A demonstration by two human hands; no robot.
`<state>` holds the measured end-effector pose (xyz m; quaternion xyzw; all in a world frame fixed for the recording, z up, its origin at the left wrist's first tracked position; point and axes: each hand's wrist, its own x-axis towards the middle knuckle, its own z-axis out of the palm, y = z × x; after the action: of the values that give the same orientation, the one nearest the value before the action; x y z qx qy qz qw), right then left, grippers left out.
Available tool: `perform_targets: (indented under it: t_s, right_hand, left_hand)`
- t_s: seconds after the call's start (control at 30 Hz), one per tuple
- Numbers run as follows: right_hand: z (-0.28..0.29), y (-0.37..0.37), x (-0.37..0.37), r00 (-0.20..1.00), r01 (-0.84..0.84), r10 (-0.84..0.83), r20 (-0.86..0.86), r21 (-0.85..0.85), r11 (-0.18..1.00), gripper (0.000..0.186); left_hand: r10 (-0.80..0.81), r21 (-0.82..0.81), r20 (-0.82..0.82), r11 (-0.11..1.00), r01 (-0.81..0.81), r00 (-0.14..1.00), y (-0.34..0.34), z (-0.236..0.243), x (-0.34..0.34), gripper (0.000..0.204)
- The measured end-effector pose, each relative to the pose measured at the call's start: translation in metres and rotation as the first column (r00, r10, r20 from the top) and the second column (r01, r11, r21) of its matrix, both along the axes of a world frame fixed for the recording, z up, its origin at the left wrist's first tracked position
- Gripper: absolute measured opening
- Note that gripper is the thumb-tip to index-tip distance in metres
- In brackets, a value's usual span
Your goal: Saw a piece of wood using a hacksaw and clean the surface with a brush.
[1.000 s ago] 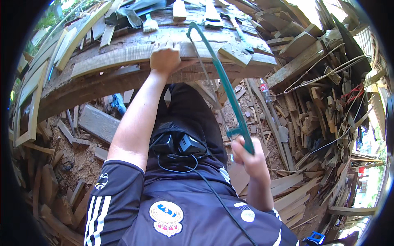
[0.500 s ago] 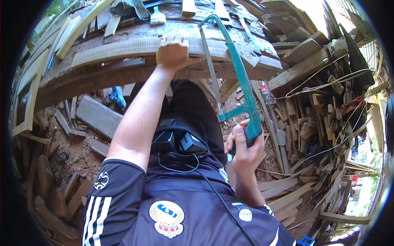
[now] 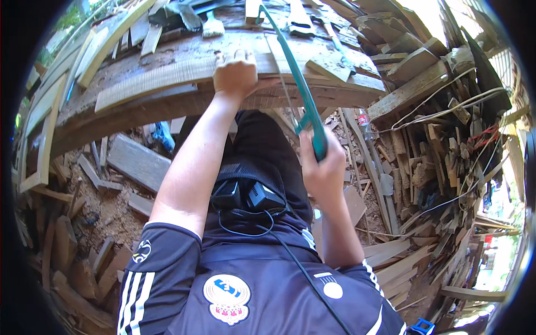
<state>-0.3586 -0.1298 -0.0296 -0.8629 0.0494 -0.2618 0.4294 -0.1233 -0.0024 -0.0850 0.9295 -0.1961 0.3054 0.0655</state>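
My left hand (image 3: 235,76) presses on a pale, ridged wooden board (image 3: 162,71) lying along the near edge of the workbench. Its fingers curl over the board, and the thumb points right along the edge. In my right hand (image 3: 325,167) is the handle of a green-framed bow saw (image 3: 302,84). The saw slants up and away over the bench edge, its thin blade (image 3: 283,81) just right of my left hand. Whether the blade touches the board, I cannot tell. A short pale wood piece (image 3: 329,70) lies on the bench right of the saw.
A paintbrush (image 3: 213,27), a handsaw (image 3: 300,22) and wood scraps lie at the back of the workbench (image 3: 184,100). Stacked offcuts (image 3: 424,162) crowd the right side. A grey plank (image 3: 137,160) and sawdust cover the ground at the left. Loose cables (image 3: 463,103) hang at the right.
My right hand has moved forward and turned, carrying the bow saw farther over the bench and left at its far end. My left hand stays on the board.
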Motion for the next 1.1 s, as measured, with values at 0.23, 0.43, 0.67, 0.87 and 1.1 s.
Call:
perform_targets:
  t_s: [0.23, 0.43, 0.67, 0.87, 1.1]
  right_hand:
    - [-0.03, -0.014, -0.056, 0.996, 0.08, -0.06, -0.07, 0.343, 0.936, 0.022]
    - [-0.005, -0.023, 0.018, 1.0, 0.026, -0.026, 0.015, -0.004, 1.0, 0.027]
    - [-0.024, -0.024, -0.09, 0.992, 0.054, -0.004, -0.128, 0.386, 0.921, 0.03]
    - [0.017, -0.018, -0.06, 0.995, 0.039, -0.031, -0.092, 0.093, 0.995, 0.032]
    - [0.021, -0.037, -0.064, 0.997, -0.013, 0.018, -0.082, 0.061, 0.998, 0.029]
  left_hand:
    - [0.036, 0.019, 0.053, 0.999, -0.038, 0.998, -0.003, -0.008, 0.007, 0.103]
    - [0.038, 0.012, 0.013, 0.999, -0.038, 0.999, -0.006, -0.003, -0.001, 0.114]
    - [-0.026, 0.019, -0.231, 0.999, 0.031, 0.973, -0.002, 0.003, 0.008, 0.097]
    - [0.017, 0.019, 0.032, 1.0, -0.017, 0.999, -0.002, 0.0, 0.005, 0.105]
    - [0.03, 0.023, 0.039, 0.999, -0.031, 0.999, -0.001, 0.002, -0.002, 0.102]
